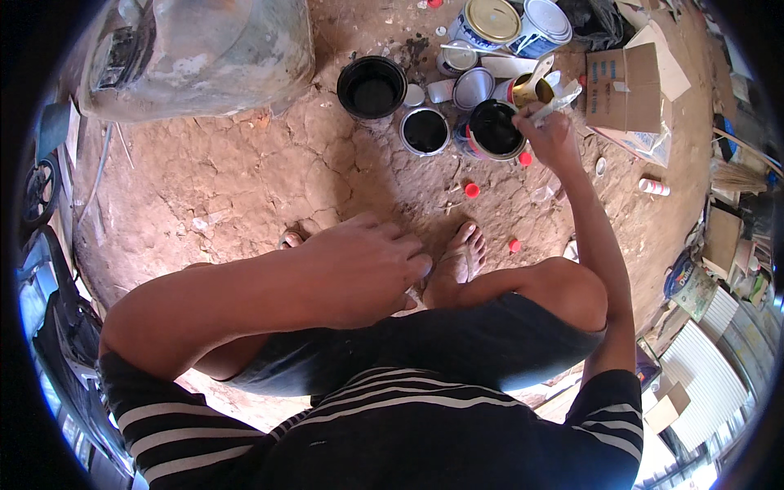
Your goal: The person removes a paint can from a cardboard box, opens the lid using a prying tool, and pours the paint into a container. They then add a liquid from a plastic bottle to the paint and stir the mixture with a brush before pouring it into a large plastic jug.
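My right hand [549, 137] is closed around a whitish flat stick [562, 101], at the right rim of an open can of black paint [495, 131]. The stick's upper end points up and right; its lower part is hidden by my fingers, so I cannot tell whether it touches the paint. My left hand [371, 265] hangs in front of my bent legs with loosely bent fingers, some tips hidden, and nothing visible in it. Left of the paint can stand a smaller tin with dark contents [425, 131] and a black tub [371, 88].
Behind the paint stand lidded paint cans [492, 20], a smaller open tin [532, 88] and a cardboard box [625, 90]. Red caps [472, 190] and a small white bottle [654, 187] lie on the cracked earth floor. A large grey rounded object [204, 61] fills the far left.
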Demonstrator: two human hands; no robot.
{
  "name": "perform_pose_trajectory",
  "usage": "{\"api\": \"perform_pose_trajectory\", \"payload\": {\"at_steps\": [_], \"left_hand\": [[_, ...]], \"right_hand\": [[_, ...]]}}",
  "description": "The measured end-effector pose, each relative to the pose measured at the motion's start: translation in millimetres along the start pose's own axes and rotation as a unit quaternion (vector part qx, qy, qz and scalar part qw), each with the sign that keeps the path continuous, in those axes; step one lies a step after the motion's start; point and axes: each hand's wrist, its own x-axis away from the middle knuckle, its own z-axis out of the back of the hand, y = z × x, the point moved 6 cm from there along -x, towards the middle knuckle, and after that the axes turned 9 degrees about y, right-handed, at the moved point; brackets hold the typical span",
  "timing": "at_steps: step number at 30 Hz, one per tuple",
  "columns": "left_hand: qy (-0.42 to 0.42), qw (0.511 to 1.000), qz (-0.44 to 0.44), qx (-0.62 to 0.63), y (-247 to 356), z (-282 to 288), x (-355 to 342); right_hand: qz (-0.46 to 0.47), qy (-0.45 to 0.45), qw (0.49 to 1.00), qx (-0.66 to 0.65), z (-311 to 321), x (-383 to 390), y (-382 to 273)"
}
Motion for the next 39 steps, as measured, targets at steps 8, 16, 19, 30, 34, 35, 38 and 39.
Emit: {"api": "perform_pose_trajectory", "payload": {"at_steps": [8, 16, 19, 30, 34, 35, 38, 39], "left_hand": [[-0.008, 1.000, -0.005, 0.006, 1.7, 0.7, -2.9], [0.020, 1.000, -0.013, -0.003, -0.7, 0.9, 0.5], [0.010, 1.000, -0.013, -0.014, -0.4, 1.4, -1.4], [-0.008, 1.000, 0.001, 0.009, -2.9, 4.4, -2.0], [-0.017, 1.000, 0.001, 0.021, -2.7, 3.4, -1.5], [-0.021, 0.999, 0.009, 0.023, -2.7, 4.2, -0.2], [-0.020, 1.000, 0.015, 0.012, -2.9, 2.5, 3.0], [-0.010, 1.000, 0.016, 0.010, -4.2, 2.6, 3.1]], "right_hand": [[0.024, 0.005, 0.997, -0.073, -17.8, -9.3, -12.9], [0.021, -0.096, 0.994, -0.048, -12.7, 6.7, -21.6], [0.077, -0.076, 0.992, -0.066, -20.9, -7.6, -34.8], [0.033, -0.127, 0.986, -0.105, -26.5, 5.5, -34.9], [0.130, -0.002, 0.990, -0.050, -8.0, -16.3, -28.9], [0.114, -0.027, 0.993, -0.021, -6.4, -16.7, -21.9], [0.061, -0.122, 0.989, 0.056, -2.3, -4.8, -14.1], [0.069, -0.136, 0.988, 0.030, -8.3, -1.6, -17.1]]}}
